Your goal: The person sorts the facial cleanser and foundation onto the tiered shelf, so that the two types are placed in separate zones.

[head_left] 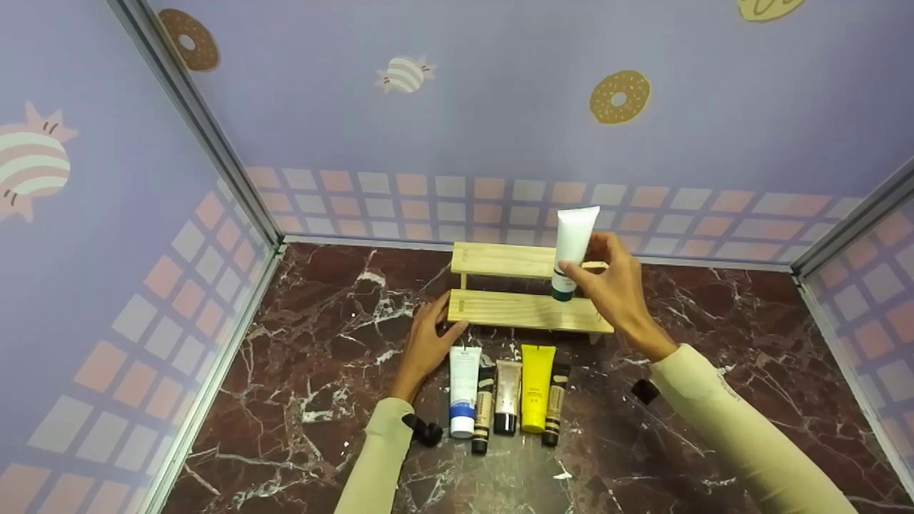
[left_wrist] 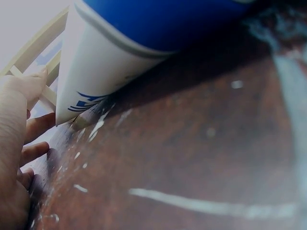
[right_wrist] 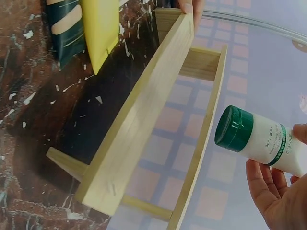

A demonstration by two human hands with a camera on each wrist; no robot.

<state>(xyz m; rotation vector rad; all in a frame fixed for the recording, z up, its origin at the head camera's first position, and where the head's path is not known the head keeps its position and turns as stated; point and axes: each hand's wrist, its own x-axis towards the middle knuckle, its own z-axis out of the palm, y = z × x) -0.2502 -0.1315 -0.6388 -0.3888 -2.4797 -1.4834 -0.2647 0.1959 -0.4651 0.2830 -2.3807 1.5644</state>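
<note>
My right hand point(head_left: 613, 285) grips a white squeeze tube point(head_left: 573, 239) with a green cap, fingers and thumb around its lower body. Cap down, the tube is held over the right part of a two-tier wooden rack point(head_left: 525, 311); in the right wrist view its green cap point(right_wrist: 234, 128) is apart from the boards. My left hand point(head_left: 426, 343) holds the left end of the lower board, thumb at the front edge. Close by that hand lies a white tube with a blue band point(head_left: 464, 385), seen large in the left wrist view.
Beside the white-and-blue tube lie a beige tube point(head_left: 508, 389), a yellow tube point(head_left: 535, 392) and two slim black-and-tan tubes, in front of the rack on the dark marbled surface point(head_left: 321, 400). Patterned panels point(head_left: 485, 128) enclose the back and sides.
</note>
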